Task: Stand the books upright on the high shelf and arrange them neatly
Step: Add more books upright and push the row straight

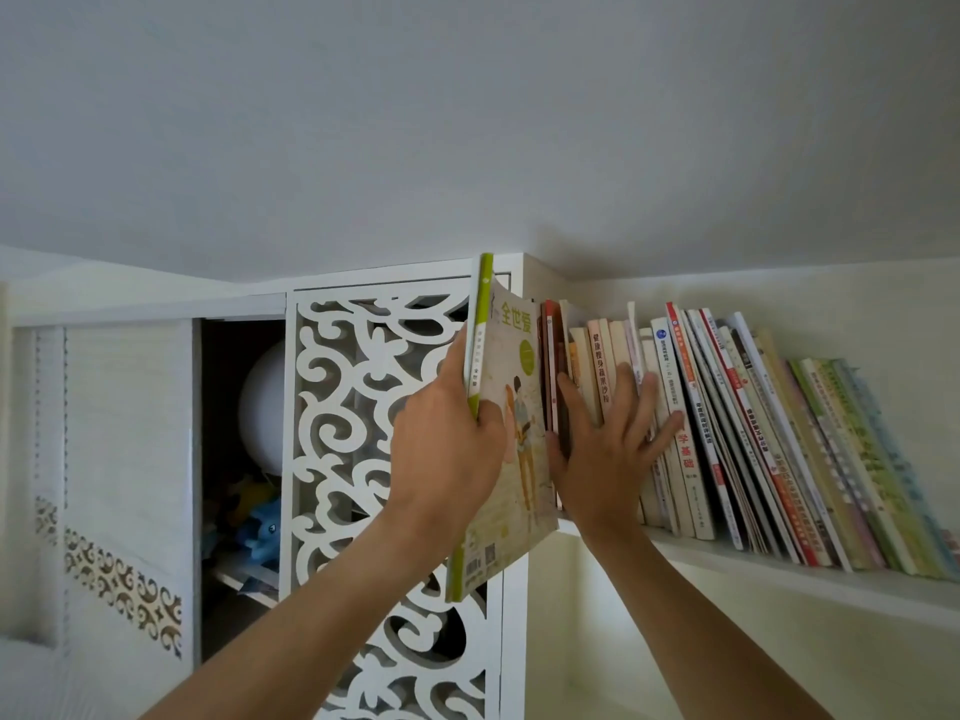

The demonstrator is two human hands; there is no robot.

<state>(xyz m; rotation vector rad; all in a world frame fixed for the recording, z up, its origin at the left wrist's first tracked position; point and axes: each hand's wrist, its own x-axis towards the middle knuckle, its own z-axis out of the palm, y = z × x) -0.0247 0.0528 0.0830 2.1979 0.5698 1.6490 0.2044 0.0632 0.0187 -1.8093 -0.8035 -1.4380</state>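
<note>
Left hand clenched on green-spined book, gripping spine side; book's long axis near upright, bottom corner hanging below shelf edge. Right hand released, flat, fingers spread against row of books, holding nothing. Row stood on shelf, leaning, tops tipped toward 11 o'clock. Narrow gap lay between held book and row, at 3 o'clock from left hand, touching right hand's thumb side. Left hand nearer gap. Judged: slotting book in at row's left end came next.

Home: bookshelf, fretwork cabinet, toys
</note>
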